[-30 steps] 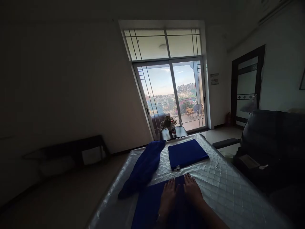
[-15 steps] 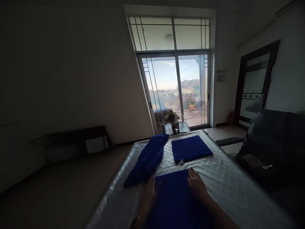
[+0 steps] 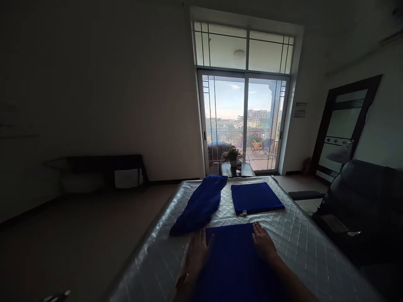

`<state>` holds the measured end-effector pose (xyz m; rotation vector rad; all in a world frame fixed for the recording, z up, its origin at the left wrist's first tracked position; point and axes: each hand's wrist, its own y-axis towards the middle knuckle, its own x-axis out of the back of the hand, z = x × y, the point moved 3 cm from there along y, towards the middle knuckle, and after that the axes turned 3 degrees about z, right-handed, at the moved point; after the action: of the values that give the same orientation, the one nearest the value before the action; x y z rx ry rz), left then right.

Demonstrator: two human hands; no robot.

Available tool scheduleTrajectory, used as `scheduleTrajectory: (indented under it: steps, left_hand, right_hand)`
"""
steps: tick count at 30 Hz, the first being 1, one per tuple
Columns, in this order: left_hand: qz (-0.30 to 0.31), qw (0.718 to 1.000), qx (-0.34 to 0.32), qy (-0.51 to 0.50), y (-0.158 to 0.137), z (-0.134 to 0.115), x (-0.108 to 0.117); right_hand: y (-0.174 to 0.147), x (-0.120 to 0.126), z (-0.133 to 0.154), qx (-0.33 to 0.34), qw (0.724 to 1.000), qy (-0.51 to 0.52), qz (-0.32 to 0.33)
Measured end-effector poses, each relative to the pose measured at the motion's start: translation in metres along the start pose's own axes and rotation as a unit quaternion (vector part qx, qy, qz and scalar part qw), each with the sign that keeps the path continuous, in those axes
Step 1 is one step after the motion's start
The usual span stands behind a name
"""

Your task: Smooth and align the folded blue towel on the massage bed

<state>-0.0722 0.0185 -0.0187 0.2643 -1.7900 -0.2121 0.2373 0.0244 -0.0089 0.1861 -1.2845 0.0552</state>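
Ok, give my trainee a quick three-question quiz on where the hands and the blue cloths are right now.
1. True or false: both hands lie flat on the near blue cloth.
2. Which lies directly beyond the right hand? A) the folded blue cloth B) the bundled blue cloth
3. What covers the surface under the cloths?

Key:
1. True: the left hand is at its left edge, the right hand at its right edge.
2. A
3. A shiny quilted cover.
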Motion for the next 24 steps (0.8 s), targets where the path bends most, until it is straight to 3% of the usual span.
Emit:
scheduleTrajectory:
  steps: [14, 24]
  left_hand:
    - [0.022, 1.000, -0.001, -0.001, -0.006, -0.005, 0.015]
    - [0.032, 0.999, 0.004, 0.033, -0.004, -0.009, 0.019]
  right_hand:
    - [-0.001, 0.009, 0.011, 0.002, 1.000, -0.025, -0.002]
    - [0.007, 0.004, 0.007, -0.010, 0.999, 0.024, -0.021]
